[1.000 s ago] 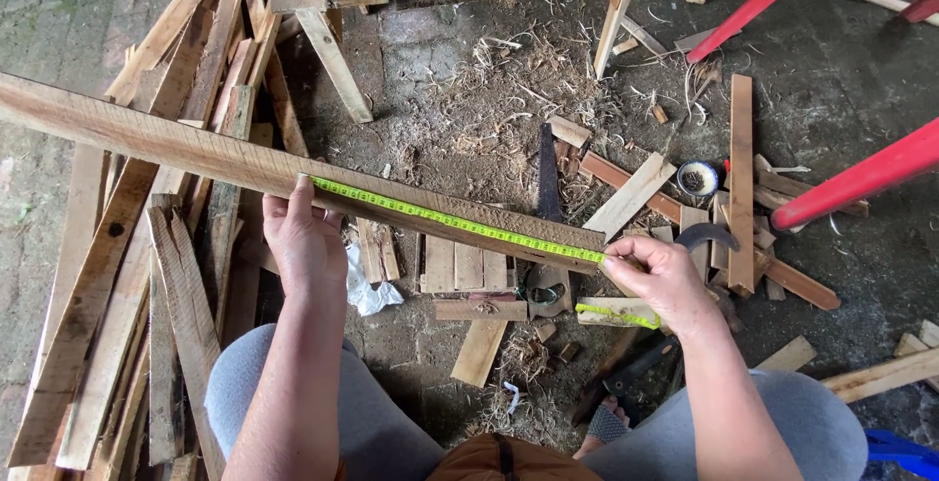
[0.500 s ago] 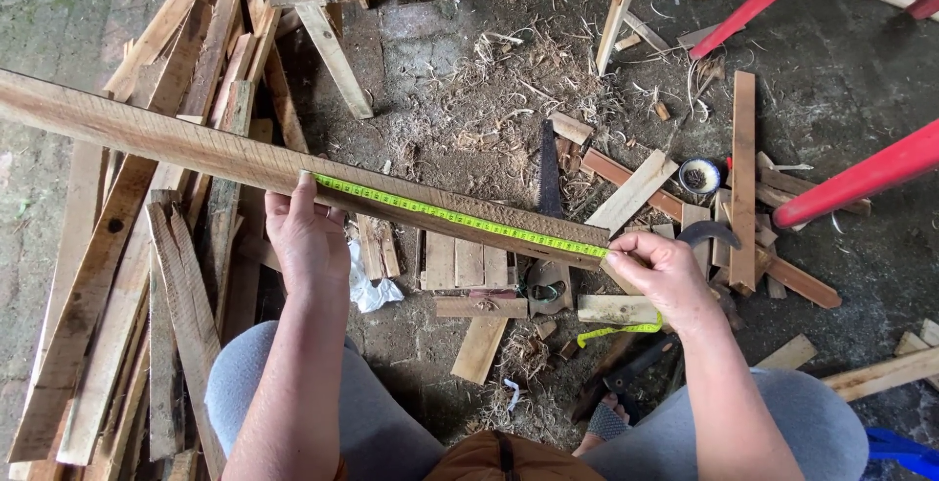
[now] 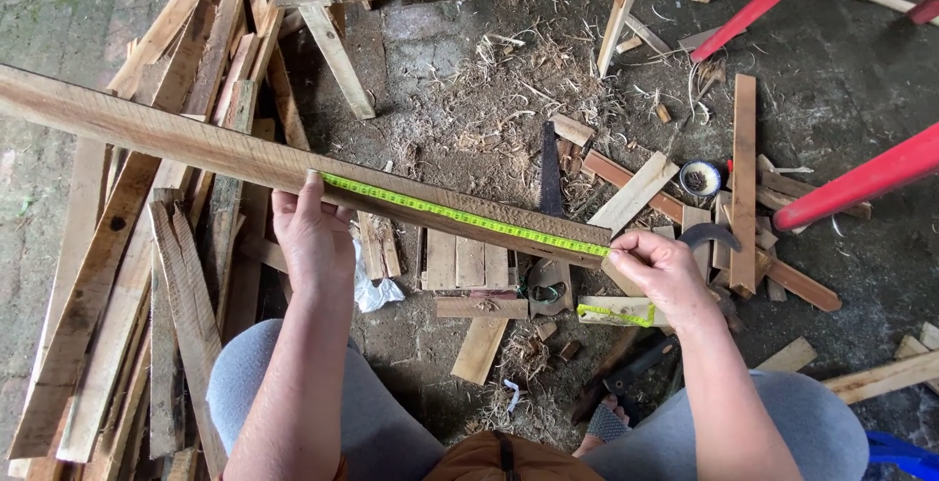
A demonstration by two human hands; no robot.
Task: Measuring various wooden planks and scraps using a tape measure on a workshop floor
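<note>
A long wooden plank (image 3: pixel 176 140) runs from the far left down to the right, held above the ground. A yellow-green measuring tape (image 3: pixel 460 216) lies stretched along its right part. My left hand (image 3: pixel 313 238) pins the tape's left end against the plank with its fingers. At the plank's right end my right hand (image 3: pixel 660 271) pinches the tape, and the loose tail (image 3: pixel 616 313) hangs below it. My knees in grey trousers show at the bottom.
A heap of planks (image 3: pixel 147 324) lies at the left. Offcuts (image 3: pixel 468 266), shavings and a hand saw (image 3: pixel 547 183) cover the stone floor. Red legs (image 3: pixel 861 178) cross the upper right. A small round tin (image 3: pixel 698 179) sits among scraps; a blue object (image 3: pixel 900 452) is at bottom right.
My left hand has slid slightly right along the plank with the tape's end. The tape's loose tail has swung under my right hand. The plank has barely moved.
</note>
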